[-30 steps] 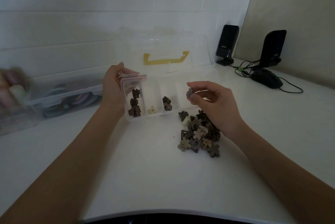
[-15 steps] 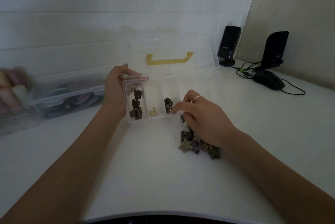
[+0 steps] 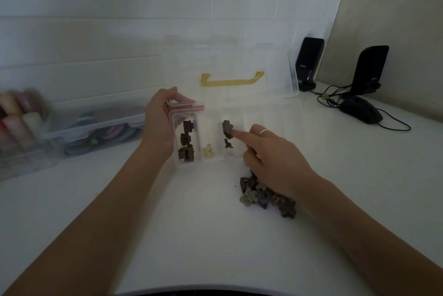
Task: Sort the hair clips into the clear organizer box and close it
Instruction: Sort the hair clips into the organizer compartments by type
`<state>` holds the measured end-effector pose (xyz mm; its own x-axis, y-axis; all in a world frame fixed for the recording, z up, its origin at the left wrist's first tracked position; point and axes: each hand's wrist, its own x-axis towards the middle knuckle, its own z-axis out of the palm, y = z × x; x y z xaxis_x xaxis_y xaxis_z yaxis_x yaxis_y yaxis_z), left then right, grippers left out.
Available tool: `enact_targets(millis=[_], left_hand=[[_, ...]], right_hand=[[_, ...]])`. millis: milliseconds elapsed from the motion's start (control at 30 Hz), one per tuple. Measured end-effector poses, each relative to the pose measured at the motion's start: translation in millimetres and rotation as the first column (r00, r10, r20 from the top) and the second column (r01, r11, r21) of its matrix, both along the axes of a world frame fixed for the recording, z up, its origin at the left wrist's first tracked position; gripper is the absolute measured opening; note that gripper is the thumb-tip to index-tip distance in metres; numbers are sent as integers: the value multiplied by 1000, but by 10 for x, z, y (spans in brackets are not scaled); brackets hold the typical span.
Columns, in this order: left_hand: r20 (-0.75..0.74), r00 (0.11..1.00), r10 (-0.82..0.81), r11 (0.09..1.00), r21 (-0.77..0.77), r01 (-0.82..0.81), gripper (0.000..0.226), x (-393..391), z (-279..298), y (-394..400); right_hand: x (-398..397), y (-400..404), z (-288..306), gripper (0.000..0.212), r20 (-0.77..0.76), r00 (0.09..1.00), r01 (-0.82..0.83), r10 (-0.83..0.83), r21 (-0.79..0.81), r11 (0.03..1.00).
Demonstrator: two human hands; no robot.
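White desk (image 3: 167, 235). Left hand (image 3: 159, 125) grips clear compartmented organizer box (image 3: 176, 164), steadying it. Right hand (image 3: 271, 154), forefinger extended, presses dark brown flower clip (image 3: 227, 129) into its compartment.

Both forearms are bare to the frame edge; no sleeves are visible. The right hand (image 3: 271, 154) carries one pale band ring (image 3: 264, 132), apparently on the middle finger. The left hand (image 3: 159, 125) shows no visible jewellery.

White table (image 3: 167, 235) bears organizer box (image 3: 271, 113), clip pile (image 3: 263, 196), speakers (image 3: 309, 63), mouse (image 3: 362, 111).
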<state>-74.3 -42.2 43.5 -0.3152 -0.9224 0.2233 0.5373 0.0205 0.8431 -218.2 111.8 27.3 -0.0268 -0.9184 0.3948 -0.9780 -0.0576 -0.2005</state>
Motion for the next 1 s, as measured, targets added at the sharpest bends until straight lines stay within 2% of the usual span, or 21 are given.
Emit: enact_targets(millis=[100,233,333,400,533,667,700,767,867,933,1000], left_hand=[[10,1000,13,1000,-3,-13,49,2,16,24],[8,1000,9,1000,-10,-9,51,5,30,41],[9,1000,10,1000,-14,-10,52,9,29,45],[13,1000,13,1000,-16,-13,49,17,28,41],[37,999,26,1000,1,-26,40,21,17,14],[24,999,32,999,38,-33,45,18,29,7],[15,999,31,999,40,-32,48,16,33,13],[-6,1000,16,998,53,-16,55,13,40,18],[-22,1000,7,997,76,-5,54,16,52,25],[-3,1000,28,997,68,-28,47,17,44,16],[-16,999,29,996,82,-28,44,17,38,7]], right_hand=[[-60,3,-21,38,189,981,-21,42,-113,993],[-117,6,7,18,422,906,109,31,-303,947],[-149,7,26,14,471,882,175,14,-354,919],[-161,-6,12,14,458,888,153,23,-345,926],[-163,-41,-47,16,339,939,58,53,-307,950],[-177,40,47,27,356,931,54,80,-351,935],[-185,77,89,29,358,930,37,83,-317,948],[-197,150,158,30,327,943,-8,56,-147,989],[-226,226,186,34,176,984,8,-33,145,989],[-248,251,195,36,88,995,39,-56,191,981],[-264,253,203,28,50,998,36,-43,132,991]])
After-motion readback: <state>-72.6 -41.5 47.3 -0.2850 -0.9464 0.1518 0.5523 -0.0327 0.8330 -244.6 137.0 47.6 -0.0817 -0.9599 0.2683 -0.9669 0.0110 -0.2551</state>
